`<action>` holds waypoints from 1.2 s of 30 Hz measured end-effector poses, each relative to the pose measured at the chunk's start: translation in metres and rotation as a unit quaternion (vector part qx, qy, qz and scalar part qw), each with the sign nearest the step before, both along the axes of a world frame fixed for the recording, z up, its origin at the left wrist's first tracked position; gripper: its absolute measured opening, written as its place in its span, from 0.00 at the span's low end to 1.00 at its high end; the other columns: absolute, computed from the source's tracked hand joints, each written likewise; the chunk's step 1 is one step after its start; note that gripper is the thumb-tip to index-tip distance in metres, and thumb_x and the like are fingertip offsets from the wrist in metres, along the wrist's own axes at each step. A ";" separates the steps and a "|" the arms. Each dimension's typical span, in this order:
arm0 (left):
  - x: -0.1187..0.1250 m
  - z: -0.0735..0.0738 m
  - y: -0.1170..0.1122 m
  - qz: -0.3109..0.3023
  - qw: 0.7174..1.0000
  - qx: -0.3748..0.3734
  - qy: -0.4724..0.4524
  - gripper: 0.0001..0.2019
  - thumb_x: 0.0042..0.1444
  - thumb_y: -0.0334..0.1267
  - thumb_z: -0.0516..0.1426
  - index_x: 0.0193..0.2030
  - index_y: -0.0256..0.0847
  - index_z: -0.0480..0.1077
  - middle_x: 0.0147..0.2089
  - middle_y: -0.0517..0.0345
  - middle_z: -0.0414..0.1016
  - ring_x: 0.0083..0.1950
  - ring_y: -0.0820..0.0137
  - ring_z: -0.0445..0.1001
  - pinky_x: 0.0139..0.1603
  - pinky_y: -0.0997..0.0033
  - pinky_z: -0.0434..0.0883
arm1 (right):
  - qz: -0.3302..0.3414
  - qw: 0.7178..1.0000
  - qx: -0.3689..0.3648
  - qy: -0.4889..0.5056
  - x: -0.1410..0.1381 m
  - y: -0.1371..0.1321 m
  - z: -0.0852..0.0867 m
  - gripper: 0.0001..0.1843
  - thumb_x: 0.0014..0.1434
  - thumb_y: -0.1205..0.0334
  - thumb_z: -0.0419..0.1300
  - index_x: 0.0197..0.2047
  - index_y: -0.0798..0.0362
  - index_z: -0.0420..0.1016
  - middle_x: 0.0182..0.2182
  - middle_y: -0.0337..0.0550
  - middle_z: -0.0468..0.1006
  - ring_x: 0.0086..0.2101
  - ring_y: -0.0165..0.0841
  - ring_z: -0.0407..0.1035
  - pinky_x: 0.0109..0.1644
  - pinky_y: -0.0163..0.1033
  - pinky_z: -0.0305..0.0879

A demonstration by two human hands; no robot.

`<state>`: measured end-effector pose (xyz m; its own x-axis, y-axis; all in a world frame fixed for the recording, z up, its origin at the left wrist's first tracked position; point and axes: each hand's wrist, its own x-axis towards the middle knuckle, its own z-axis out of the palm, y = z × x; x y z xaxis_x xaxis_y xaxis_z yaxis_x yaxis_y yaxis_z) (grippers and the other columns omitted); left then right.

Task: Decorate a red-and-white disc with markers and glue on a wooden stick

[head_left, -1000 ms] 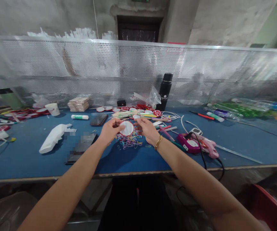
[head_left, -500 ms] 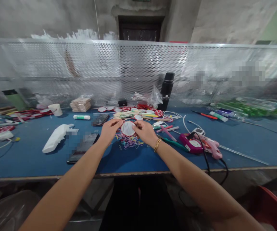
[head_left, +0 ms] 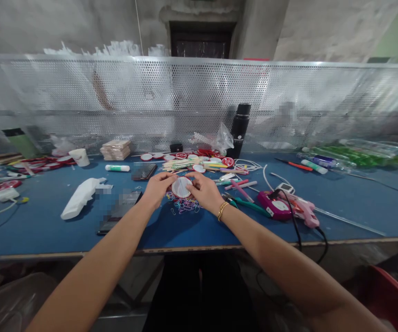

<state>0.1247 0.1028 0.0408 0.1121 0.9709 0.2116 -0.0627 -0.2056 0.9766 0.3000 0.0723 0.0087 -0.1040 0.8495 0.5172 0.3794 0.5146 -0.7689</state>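
Note:
A round white disc with a red rim [head_left: 181,187] is held between both hands above the blue table [head_left: 47,221]. My left hand [head_left: 157,189] pinches its left edge with closed fingers. My right hand [head_left: 206,191], with a gold bracelet at the wrist, grips its right edge. Just beneath the disc lies a heap of small coloured loops [head_left: 184,205]. More red and white discs [head_left: 192,161] and coloured sticks are scattered on the table beyond my hands.
A pink glue gun [head_left: 302,213] with a black cable lies to the right, near pliers [head_left: 245,202]. A phone [head_left: 119,210] and a white wrapped bundle [head_left: 81,197] lie to the left. A black flask [head_left: 238,131] stands before the perforated metal screen [head_left: 116,101].
My right hand closed onto the disc's right edge. Both hands drew the disc slightly nearer and lower, over the coloured loops.

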 end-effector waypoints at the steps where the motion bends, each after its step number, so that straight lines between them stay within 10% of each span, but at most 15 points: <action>1: 0.000 -0.001 0.001 -0.004 1.000 -0.004 -0.008 0.17 0.34 0.47 0.69 0.29 0.37 0.77 0.28 0.58 0.75 0.28 0.73 0.68 0.30 0.72 0.66 | -0.004 1.000 0.004 -0.003 0.000 0.001 -0.001 0.17 0.60 0.62 0.58 0.53 0.47 0.69 0.25 0.35 0.72 0.24 0.31 0.72 0.29 0.36 0.70; 15: 0.000 -0.003 0.003 -0.005 1.000 0.003 0.001 0.15 0.40 0.46 0.67 0.32 0.37 0.79 0.31 0.55 0.77 0.29 0.72 0.70 0.31 0.73 0.67 | -0.003 0.998 -0.020 0.060 -0.003 -0.002 0.001 0.14 0.59 0.62 0.57 0.49 0.49 0.70 0.24 0.35 0.73 0.22 0.32 0.73 0.24 0.37 0.73; 23: -0.008 -0.005 0.004 -0.074 0.929 0.257 0.256 0.37 0.44 0.43 0.67 0.64 0.44 0.68 0.62 0.49 0.72 0.53 0.59 0.75 0.53 0.60 0.72 | -0.027 0.990 -0.036 0.136 0.005 0.000 0.012 0.15 0.58 0.61 0.59 0.49 0.50 0.70 0.24 0.35 0.74 0.20 0.32 0.73 0.23 0.36 0.73; 36: -0.006 -0.006 0.000 -0.061 0.905 0.286 0.308 0.35 0.47 0.40 0.63 0.65 0.42 0.67 0.57 0.47 0.76 0.48 0.62 0.77 0.48 0.63 0.73 | -0.054 0.993 -0.024 0.105 0.008 0.001 0.012 0.14 0.61 0.61 0.55 0.50 0.51 0.73 0.25 0.40 0.76 0.20 0.32 0.72 0.25 0.38 0.74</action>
